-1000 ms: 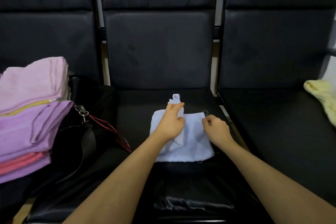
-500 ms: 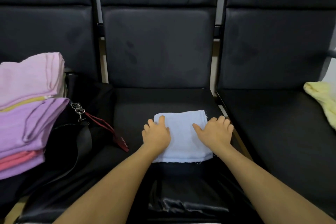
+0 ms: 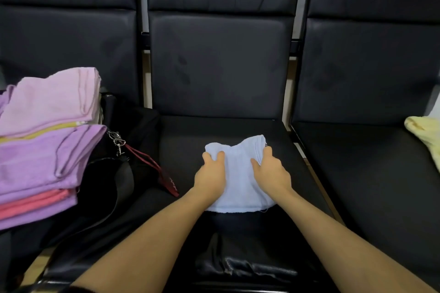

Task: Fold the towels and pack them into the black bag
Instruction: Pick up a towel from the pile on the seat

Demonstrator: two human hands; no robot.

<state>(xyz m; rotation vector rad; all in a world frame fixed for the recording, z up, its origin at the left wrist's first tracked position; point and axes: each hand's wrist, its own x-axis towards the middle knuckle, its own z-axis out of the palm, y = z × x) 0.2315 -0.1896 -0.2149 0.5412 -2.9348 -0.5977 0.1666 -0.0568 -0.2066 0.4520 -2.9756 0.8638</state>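
Head camera looks down on a row of three black padded leather seats (image 3: 371,173), side by side, their backrests filling the upper part of the view. On the left seat lies a black fabric bag (image 3: 104,188), open and slumped, with a dark strap looping across it, a red cord (image 3: 152,164) trailing off its right side and a small metal clip (image 3: 117,140) at its upper edge. A stack of folded terry towels (image 3: 42,140) rests on the bag's left part: pale pink on top, a thin yellow edge beneath it, then lilac, coral and lilac again. At the far right edge, a crumpled pale yellow towel (image 3: 426,133) sits on the right seat, well apart from everything else.

In the middle seat lies a small light blue towel (image 3: 238,173), folded, its near edge flat on the cushion and its far edge lifted and bunched. The left hand (image 3: 210,173) grasps the towel's far left part, fingers curled into the cloth. The right hand (image 3: 271,171) grasps the far right corner, fingers curled round the raised edge and thumb lying on the top of the cloth. Both bare forearms reach in from the bottom of the view.
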